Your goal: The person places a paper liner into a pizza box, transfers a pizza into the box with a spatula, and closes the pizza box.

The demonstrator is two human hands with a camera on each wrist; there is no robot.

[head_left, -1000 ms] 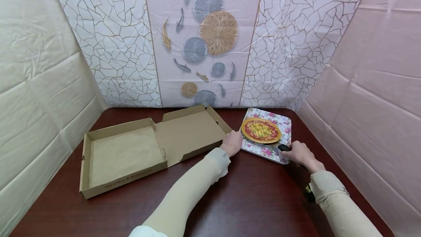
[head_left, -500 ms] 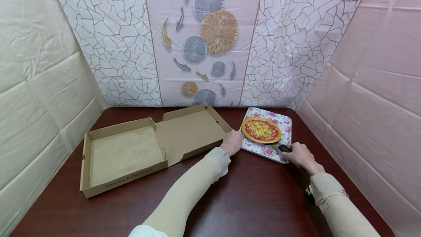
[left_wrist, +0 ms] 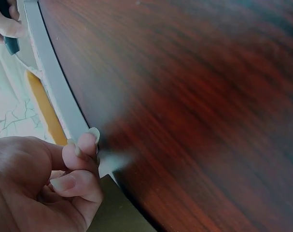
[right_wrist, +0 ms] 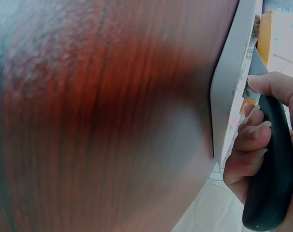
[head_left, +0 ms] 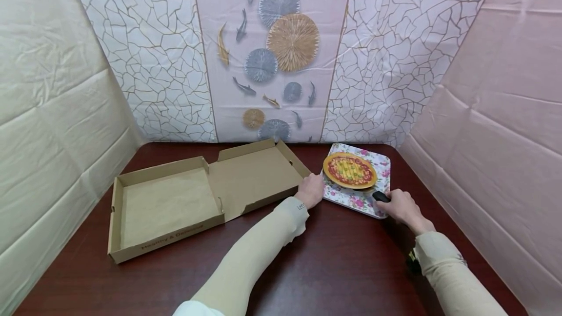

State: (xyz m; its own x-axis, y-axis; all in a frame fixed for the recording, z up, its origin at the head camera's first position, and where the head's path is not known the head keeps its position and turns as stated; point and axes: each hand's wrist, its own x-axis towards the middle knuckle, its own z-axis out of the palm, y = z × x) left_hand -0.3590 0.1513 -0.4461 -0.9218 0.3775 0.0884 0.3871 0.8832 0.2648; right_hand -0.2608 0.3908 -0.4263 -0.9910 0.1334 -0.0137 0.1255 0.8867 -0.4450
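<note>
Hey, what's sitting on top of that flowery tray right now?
A round pizza lies on the floral tray. The right hand grips a black handle at the tray's near edge; its blade runs toward the pizza, its tip hidden. The left hand touches the tray's left edge.

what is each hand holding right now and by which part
The right hand grips a server's black handle, its blade under the pizza. The left hand holds the floral tray at its near-left edge.
</note>
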